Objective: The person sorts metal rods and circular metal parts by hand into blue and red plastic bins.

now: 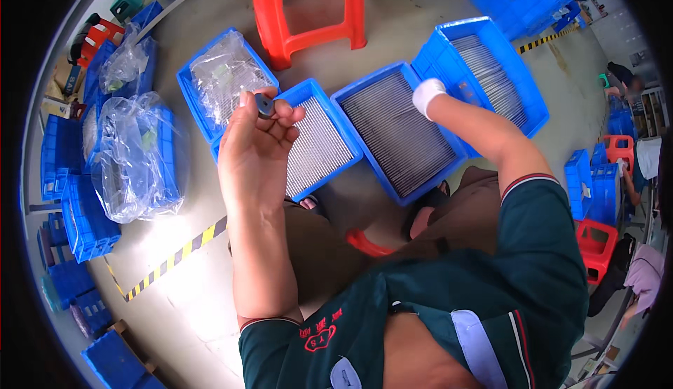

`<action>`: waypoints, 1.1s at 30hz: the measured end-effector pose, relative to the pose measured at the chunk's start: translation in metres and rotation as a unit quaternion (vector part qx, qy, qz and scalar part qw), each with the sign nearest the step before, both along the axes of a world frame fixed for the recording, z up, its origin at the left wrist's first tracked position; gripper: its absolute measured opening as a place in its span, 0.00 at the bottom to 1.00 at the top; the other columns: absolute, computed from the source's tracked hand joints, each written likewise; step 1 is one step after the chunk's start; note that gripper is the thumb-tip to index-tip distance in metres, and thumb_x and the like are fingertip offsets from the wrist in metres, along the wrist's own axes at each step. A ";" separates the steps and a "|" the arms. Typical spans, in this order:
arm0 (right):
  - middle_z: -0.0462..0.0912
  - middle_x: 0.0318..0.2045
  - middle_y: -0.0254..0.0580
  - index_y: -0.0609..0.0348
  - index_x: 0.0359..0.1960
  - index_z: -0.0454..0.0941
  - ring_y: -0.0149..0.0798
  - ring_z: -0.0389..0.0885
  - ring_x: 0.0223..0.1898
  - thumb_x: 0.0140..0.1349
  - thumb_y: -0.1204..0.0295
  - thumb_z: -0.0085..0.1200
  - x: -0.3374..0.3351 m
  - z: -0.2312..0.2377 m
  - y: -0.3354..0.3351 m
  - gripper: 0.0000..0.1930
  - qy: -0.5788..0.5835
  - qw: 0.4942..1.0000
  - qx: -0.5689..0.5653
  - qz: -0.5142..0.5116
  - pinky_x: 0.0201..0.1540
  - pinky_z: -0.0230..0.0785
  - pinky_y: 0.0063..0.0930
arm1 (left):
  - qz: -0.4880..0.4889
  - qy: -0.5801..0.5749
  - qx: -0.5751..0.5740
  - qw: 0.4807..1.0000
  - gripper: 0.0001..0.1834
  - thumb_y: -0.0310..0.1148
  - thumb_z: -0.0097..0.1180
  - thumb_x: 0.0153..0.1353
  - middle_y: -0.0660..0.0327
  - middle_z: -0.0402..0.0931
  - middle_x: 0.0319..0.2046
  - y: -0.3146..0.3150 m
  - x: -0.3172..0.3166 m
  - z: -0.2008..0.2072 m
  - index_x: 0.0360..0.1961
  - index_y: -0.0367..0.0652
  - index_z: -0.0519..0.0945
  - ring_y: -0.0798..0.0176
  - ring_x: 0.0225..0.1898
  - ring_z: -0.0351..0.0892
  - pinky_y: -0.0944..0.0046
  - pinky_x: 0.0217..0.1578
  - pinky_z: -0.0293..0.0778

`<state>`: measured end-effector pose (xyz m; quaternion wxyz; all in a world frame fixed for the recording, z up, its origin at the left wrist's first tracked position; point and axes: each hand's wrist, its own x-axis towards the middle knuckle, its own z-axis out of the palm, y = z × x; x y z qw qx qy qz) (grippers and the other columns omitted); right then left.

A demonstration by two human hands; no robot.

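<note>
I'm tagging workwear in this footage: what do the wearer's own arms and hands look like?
The left hand is ungloved; the right hand wears a white glove that ends near the wrist. The sleeves are short and dark green, with thin red-and-white trim at the hem. No watch shows on the left wrist.

A red stool (315,35) stands on grey floor (403,14), perhaps concrete, near striped tape (179,254).
</note>
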<state>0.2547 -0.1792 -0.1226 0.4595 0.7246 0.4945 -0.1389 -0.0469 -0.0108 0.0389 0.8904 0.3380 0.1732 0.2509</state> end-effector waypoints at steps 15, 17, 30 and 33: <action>0.76 0.19 0.41 0.62 0.31 0.77 0.32 0.71 0.22 0.60 0.56 0.53 -0.088 0.152 -0.083 0.18 0.327 0.662 0.595 -0.317 0.27 0.64 0.28 | 0.049 0.067 0.028 0.996 0.14 0.42 0.47 0.64 0.63 0.74 0.25 -0.001 0.029 -0.010 0.37 0.42 0.74 0.65 0.31 0.77 0.69 0.33 0.67; 0.75 0.18 0.41 0.62 0.30 0.76 0.31 0.70 0.21 0.59 0.57 0.54 -0.098 0.162 -0.086 0.18 0.328 0.645 0.613 -0.317 0.26 0.63 0.28 | 0.046 0.072 0.059 0.995 0.13 0.42 0.47 0.64 0.63 0.75 0.26 -0.005 0.029 -0.007 0.37 0.42 0.74 0.65 0.32 0.77 0.69 0.33 0.67; 0.72 0.17 0.48 0.63 0.26 0.74 0.38 0.71 0.19 0.55 0.64 0.59 -0.112 0.156 -0.086 0.13 0.283 0.641 0.681 -0.212 0.24 0.63 0.30 | -0.098 0.061 0.191 0.975 0.18 0.42 0.43 0.66 0.52 0.79 0.33 -0.017 0.034 -0.010 0.43 0.35 0.72 0.58 0.37 0.80 0.66 0.38 0.70; 0.74 0.17 0.49 0.62 0.25 0.74 0.45 0.73 0.18 0.54 0.64 0.59 -0.113 0.160 -0.084 0.13 0.267 0.642 0.689 -0.203 0.23 0.63 0.33 | -0.113 0.075 0.227 0.964 0.17 0.40 0.43 0.67 0.51 0.78 0.34 -0.011 0.033 -0.013 0.43 0.35 0.72 0.57 0.37 0.80 0.65 0.39 0.70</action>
